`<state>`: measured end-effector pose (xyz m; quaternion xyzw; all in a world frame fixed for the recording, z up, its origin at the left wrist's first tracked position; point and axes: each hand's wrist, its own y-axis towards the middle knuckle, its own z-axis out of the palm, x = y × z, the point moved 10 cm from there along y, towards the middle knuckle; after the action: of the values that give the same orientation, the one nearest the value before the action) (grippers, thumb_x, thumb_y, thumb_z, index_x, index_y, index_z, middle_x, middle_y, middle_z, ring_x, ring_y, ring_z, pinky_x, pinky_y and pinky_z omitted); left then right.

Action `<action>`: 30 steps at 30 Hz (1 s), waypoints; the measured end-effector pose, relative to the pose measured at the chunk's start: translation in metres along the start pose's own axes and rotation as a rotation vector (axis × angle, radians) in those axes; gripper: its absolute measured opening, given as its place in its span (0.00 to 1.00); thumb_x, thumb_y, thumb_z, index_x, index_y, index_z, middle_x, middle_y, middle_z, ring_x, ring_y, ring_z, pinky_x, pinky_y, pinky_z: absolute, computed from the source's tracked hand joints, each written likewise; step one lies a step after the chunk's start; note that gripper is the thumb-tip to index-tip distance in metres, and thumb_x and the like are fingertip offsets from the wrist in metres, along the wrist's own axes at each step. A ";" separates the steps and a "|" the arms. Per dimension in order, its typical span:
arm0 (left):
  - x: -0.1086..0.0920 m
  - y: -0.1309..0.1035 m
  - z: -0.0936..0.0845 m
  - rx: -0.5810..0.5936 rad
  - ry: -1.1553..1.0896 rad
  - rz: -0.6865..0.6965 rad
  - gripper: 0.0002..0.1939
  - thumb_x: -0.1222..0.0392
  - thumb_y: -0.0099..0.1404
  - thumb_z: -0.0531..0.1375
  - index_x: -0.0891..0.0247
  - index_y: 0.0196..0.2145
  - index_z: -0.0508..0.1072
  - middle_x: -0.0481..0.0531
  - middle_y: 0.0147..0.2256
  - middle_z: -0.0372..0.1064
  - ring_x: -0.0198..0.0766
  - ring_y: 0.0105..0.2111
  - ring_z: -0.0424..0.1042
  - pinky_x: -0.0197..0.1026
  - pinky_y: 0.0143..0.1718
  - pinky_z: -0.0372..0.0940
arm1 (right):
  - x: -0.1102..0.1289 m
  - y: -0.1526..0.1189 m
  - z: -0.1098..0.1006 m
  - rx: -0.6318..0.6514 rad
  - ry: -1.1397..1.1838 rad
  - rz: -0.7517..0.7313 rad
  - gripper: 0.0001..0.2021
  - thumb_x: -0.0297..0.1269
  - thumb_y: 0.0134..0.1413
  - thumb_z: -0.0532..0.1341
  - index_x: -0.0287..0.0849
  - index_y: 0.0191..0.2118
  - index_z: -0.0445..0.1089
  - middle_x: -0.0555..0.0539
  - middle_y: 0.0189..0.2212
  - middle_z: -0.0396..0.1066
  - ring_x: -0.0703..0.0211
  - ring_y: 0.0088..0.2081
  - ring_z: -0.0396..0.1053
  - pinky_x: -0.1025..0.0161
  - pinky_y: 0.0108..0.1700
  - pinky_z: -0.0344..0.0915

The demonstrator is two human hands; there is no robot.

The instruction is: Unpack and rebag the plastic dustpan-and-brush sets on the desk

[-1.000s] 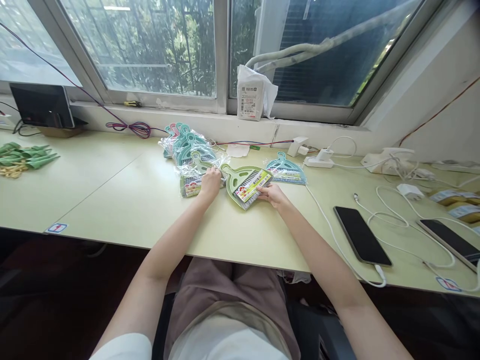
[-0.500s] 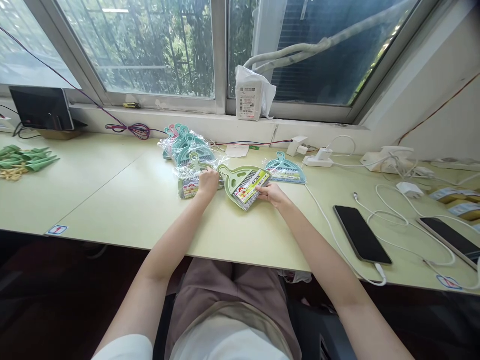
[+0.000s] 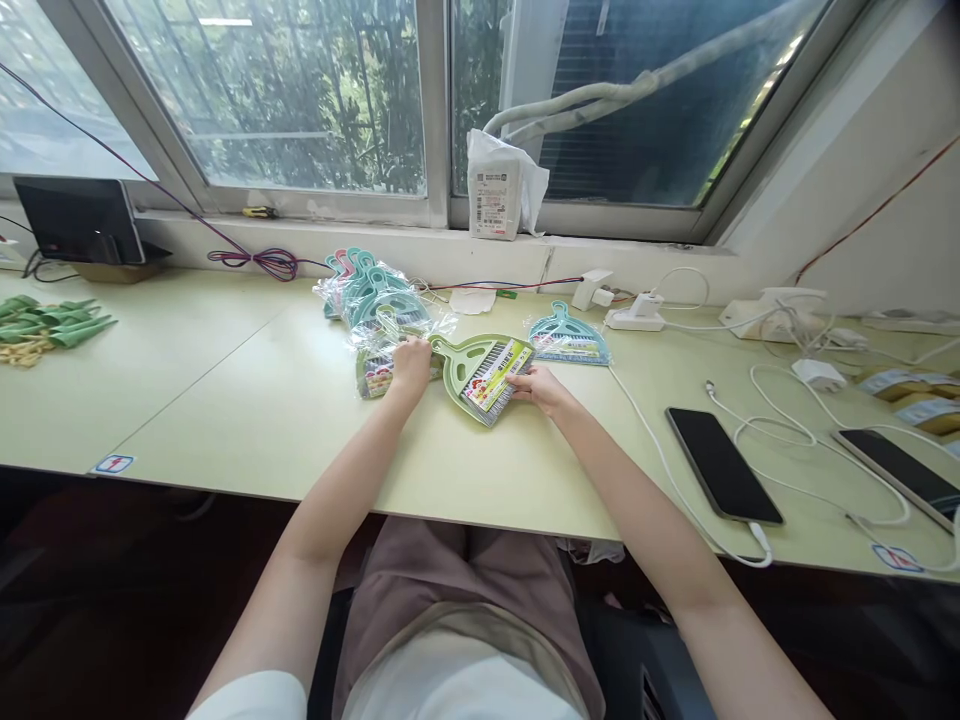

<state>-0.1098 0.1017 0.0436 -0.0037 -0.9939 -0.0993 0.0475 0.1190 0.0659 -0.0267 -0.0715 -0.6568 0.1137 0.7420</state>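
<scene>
A small green dustpan-and-brush set (image 3: 478, 375) with a printed label is held tilted just above the table between both hands. My left hand (image 3: 411, 366) is closed at the handle end. My right hand (image 3: 541, 388) grips the bristle end, fingers over the label's edge. Behind my left hand lies another green set (image 3: 375, 372) in clear plastic, partly hidden by that hand. Beyond it is a pile of wrapped teal and pink sets (image 3: 375, 285). Past my right hand, a blue dustpan-and-brush set (image 3: 568, 335) lies flat.
A phone (image 3: 724, 465) on a white cable lies at the right, with a second phone (image 3: 900, 462) farther over. Chargers and a power strip (image 3: 780, 310) line the back right. Green pieces (image 3: 64, 322) and a dark screen (image 3: 79, 220) are at the left.
The held green set has shifted slightly left and tipped a little, its bristle edge lower. Both hands keep their hold. The view has moved slightly.
</scene>
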 end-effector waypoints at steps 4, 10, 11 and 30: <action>-0.003 -0.002 -0.005 -0.026 -0.010 0.009 0.17 0.71 0.64 0.50 0.71 0.47 0.72 0.67 0.44 0.69 0.52 0.44 0.73 0.45 0.41 0.68 | 0.000 0.000 0.001 0.005 0.001 -0.004 0.06 0.22 0.49 0.65 0.36 0.34 0.74 0.43 0.32 0.80 0.56 0.34 0.78 0.54 0.45 0.76; -0.004 -0.008 -0.013 -0.033 -0.002 -0.033 0.22 0.76 0.64 0.47 0.71 0.53 0.66 0.71 0.52 0.64 0.52 0.45 0.73 0.44 0.39 0.69 | 0.001 0.000 0.001 0.010 0.025 -0.014 0.07 0.21 0.47 0.66 0.38 0.33 0.74 0.45 0.30 0.80 0.57 0.32 0.78 0.55 0.43 0.77; -0.004 -0.009 -0.015 -0.056 -0.017 -0.031 0.23 0.76 0.64 0.47 0.68 0.55 0.64 0.70 0.52 0.63 0.51 0.45 0.73 0.43 0.38 0.68 | 0.001 0.000 0.001 0.010 0.028 -0.016 0.07 0.22 0.47 0.67 0.38 0.33 0.74 0.45 0.30 0.80 0.57 0.32 0.78 0.55 0.43 0.77; -0.011 -0.007 -0.020 -0.128 0.061 0.062 0.25 0.80 0.61 0.45 0.67 0.52 0.65 0.64 0.43 0.69 0.49 0.46 0.68 0.40 0.36 0.66 | 0.002 -0.002 0.001 -0.002 0.019 -0.018 0.08 0.22 0.47 0.67 0.37 0.35 0.74 0.44 0.32 0.80 0.56 0.33 0.78 0.55 0.43 0.77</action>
<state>-0.0974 0.0913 0.0607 -0.0346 -0.9830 -0.1614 0.0807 0.1181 0.0647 -0.0239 -0.0677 -0.6503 0.1057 0.7492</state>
